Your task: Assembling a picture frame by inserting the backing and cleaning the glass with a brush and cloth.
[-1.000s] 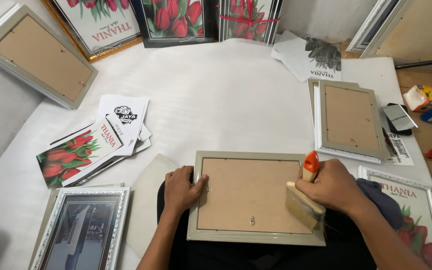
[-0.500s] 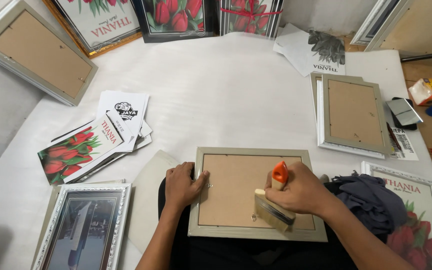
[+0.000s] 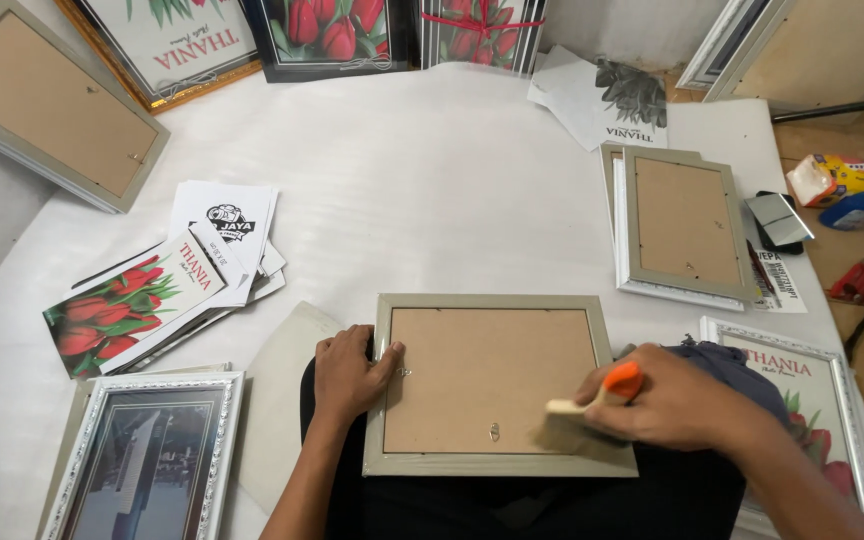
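The picture frame (image 3: 492, 385) lies face down across the person's lap at the near edge of the white sheet (image 3: 432, 200), its brown backing board up, and the left hand (image 3: 350, 372) rests flat on its left rail with the fingers spread narrow, thumb reaching onto the board. The right hand (image 3: 677, 405) is closed around the orange handle of a flat brush (image 3: 577, 420), whose pale bristles sit on the lower right corner of the frame. The frame is balanced on the legs rather than on the floor, so a firm stroke towards the right edge could tip or slide it if the left hand lets up; the bristles could also catch the small metal hanger (image 3: 493, 431) near the bottom middle of the board and bend it or flick it loose. The dark cloth (image 3: 742, 365) bunched just beside the right wrist could be dragged onto the board. Around the lap the sheet is crowded: a silver ornate frame (image 3: 152, 455) to the left, loose tulip prints (image 3: 137, 305) beyond it, two stacked frames (image 3: 682, 225) face down on the right, more framed prints leaning at the far side, and a wooden floor with small tools at the far right
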